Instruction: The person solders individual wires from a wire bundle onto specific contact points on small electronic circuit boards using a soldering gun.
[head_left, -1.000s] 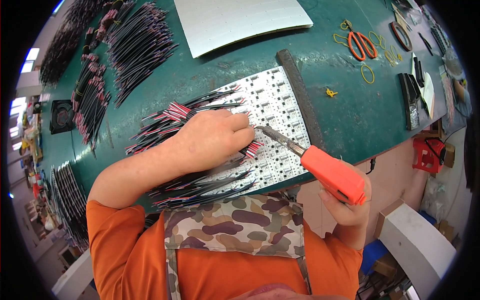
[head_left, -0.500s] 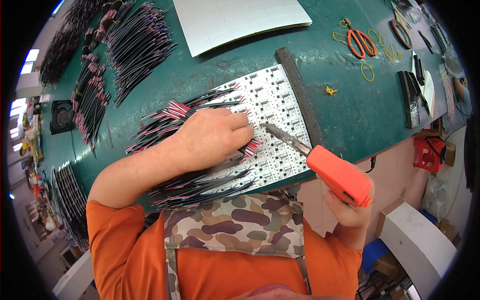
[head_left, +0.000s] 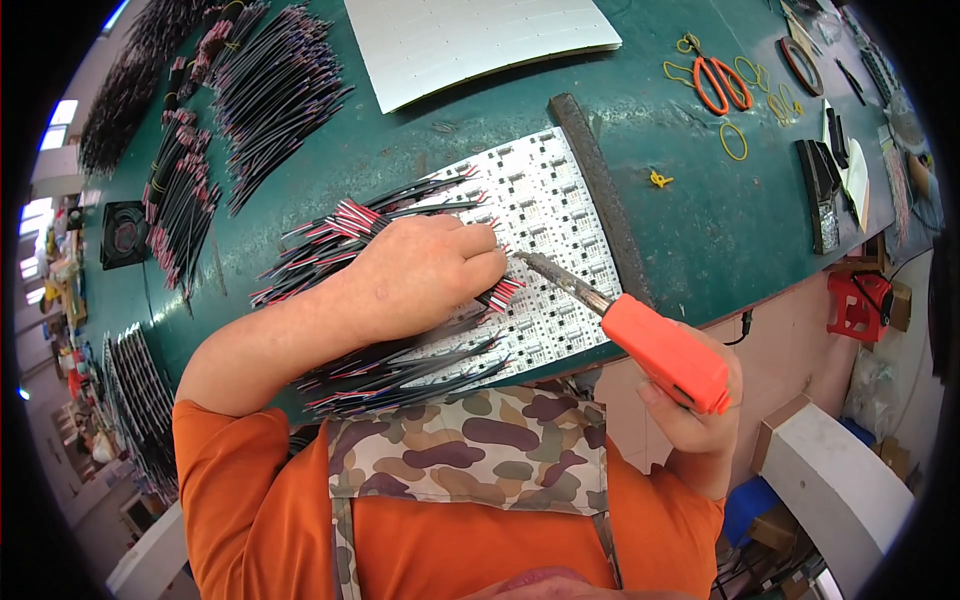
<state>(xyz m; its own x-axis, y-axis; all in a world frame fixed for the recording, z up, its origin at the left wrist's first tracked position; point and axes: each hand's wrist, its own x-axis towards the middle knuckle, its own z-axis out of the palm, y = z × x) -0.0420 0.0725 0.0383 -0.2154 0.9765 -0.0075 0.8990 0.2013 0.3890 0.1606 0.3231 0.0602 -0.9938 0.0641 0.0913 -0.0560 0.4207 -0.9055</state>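
The white circuit board (head_left: 540, 230) lies at the near edge of the green workbench (head_left: 690, 250), a dark bar (head_left: 600, 210) along its right side. The left hand (head_left: 425, 275) lies palm-down, pinching red-black wires (head_left: 497, 295) onto it. The right hand (head_left: 700, 400), off the edge, grips an orange soldering iron (head_left: 640, 335), its tip beside the wires.

We see an electronics assembly workshop: a green bench (head_left: 300, 200) piled with wire bundles (head_left: 270, 85), white circuit boards (head_left: 545, 200), a soldering iron (head_left: 640, 330), scissors (head_left: 718, 82) and a small fan (head_left: 124, 234).
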